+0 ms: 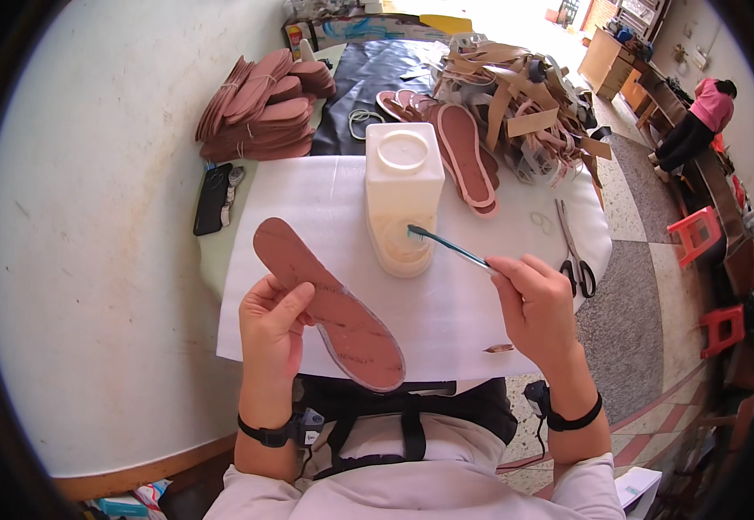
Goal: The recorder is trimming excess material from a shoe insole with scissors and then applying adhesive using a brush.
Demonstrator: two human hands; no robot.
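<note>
Pinched between thumb and fingers of my left hand is a reddish-brown shoe insole, held tilted over the near edge of the table. My right hand grips a dark teal toothbrush by its handle end. The brush's bristle head rests at the open front trough of a white plastic glue dispenser, whose tall square tank stands behind the trough. A whitish residue coats the trough. Glue on the insole's surface cannot be made out.
Bundled insoles are piled at the back left, near a phone and a watch. Pink-rimmed insoles and a heap of strips lie back right. Scissors sit at the right edge. Another person bends over far right.
</note>
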